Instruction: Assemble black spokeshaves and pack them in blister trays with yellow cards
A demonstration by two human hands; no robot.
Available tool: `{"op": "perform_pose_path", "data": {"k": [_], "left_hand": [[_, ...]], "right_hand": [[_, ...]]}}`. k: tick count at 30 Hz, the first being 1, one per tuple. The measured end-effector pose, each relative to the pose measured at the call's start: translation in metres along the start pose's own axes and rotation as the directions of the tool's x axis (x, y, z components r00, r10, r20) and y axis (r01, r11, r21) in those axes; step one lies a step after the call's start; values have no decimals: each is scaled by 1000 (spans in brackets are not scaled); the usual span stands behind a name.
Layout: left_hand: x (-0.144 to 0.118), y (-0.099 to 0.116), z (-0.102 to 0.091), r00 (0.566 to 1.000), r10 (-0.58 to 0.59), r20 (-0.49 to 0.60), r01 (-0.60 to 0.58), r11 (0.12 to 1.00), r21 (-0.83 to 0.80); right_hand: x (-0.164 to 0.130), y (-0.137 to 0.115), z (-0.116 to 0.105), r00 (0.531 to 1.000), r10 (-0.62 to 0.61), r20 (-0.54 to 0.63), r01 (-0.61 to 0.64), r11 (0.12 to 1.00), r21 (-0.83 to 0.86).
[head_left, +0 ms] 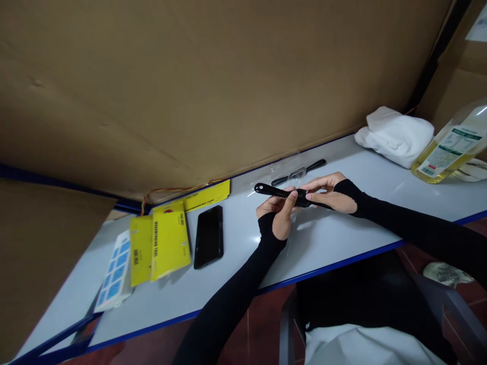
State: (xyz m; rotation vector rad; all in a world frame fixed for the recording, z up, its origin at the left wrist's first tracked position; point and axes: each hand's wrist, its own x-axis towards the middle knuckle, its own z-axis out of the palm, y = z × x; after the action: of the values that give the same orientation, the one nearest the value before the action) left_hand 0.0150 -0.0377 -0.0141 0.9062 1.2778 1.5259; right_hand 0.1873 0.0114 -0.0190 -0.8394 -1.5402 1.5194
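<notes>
Both my hands hold a slim black tool with a ring-shaped end that points left, just above the white table. My left hand, in a black sleeve, pinches the tool's middle from below. My right hand grips its right end, fingers stretched over it. Behind the hands lies a clear plastic bag with a second black tool on it.
A black phone lies left of my hands, beside yellow packaging cards and a blue-and-white sheet. A white cloth and a bottle of yellow liquid sit at the right. A cardboard wall backs the table.
</notes>
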Motion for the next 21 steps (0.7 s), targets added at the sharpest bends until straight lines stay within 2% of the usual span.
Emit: {"op": "perform_pose_path", "data": {"k": [5, 13, 21], "left_hand": [[-1, 3, 1, 1000, 1, -18, -1, 1000, 13], [5, 1, -2, 997, -68, 28, 69, 998, -11], [3, 3, -1, 999, -36, 5, 36, 999, -13]], "right_hand": [[-1, -2, 1, 1000, -3, -3, 3, 1000, 18], [0, 3, 1, 996, 34, -81, -29, 998, 60], [-3, 0, 2, 995, 23, -97, -20, 999, 30]]}}
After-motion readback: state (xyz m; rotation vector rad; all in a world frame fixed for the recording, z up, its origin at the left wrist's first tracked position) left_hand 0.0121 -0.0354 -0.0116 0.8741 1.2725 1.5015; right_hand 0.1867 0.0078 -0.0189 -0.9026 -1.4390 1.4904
